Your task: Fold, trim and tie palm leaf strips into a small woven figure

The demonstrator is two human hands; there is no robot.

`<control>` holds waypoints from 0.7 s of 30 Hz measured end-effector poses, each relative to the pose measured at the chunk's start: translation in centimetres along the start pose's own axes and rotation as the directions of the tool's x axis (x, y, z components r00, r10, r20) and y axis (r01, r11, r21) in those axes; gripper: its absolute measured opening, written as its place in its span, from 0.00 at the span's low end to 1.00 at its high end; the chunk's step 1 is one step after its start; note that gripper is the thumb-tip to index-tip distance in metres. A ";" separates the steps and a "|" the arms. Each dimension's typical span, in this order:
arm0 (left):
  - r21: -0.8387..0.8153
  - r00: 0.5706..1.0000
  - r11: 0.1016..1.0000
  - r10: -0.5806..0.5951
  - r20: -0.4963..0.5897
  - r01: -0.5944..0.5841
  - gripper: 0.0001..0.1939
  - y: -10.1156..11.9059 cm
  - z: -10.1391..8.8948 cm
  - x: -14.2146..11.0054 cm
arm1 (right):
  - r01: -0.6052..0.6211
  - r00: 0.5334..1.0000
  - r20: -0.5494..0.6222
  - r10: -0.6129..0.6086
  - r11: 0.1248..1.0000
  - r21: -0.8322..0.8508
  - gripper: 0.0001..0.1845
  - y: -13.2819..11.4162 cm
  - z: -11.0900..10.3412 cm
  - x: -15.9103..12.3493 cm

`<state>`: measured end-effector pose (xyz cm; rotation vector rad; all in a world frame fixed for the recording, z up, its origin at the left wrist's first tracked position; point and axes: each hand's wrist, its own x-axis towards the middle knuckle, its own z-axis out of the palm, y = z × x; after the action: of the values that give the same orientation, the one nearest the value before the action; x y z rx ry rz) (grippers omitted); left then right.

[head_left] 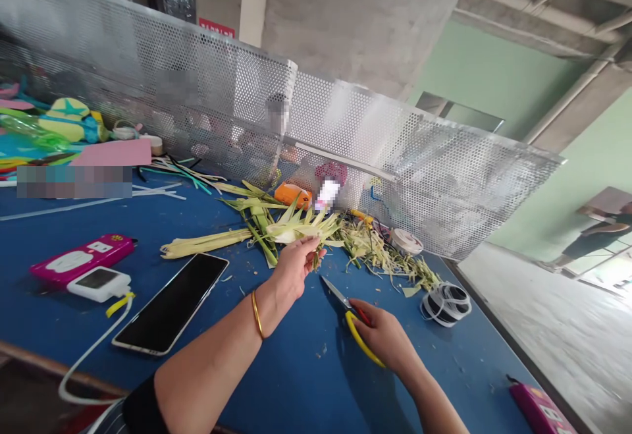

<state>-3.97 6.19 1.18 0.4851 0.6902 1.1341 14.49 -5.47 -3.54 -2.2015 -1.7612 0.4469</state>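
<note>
Centrally, a left hand [299, 266] pinches pale leaves [296, 228] over a blue table [276, 381]; a right hand [388, 335] grasps scissors [338, 294].

From the right hand, the leaves lie forward and leftward, fanning away beyond the left hand, which is nearer. The scissors' long axis slants that same way, tip just beside the left hand, apart from it. The left hand hides the pinched ends; the right hand covers part of the handles, and whether the blades fully meet is hard to tell.
</note>
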 end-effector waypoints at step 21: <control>0.196 0.994 0.978 0.060 0.094 -0.077 0.17 -1.3 0.3 -2.5 | 0.173 0.954 -0.179 0.239 0.046 0.984 0.38 -5.9 -1.3 1.8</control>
<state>-3.56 3.39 1.16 0.7302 0.7183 1.1061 10.17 -2.47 -0.02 -1.0599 -0.6330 0.9317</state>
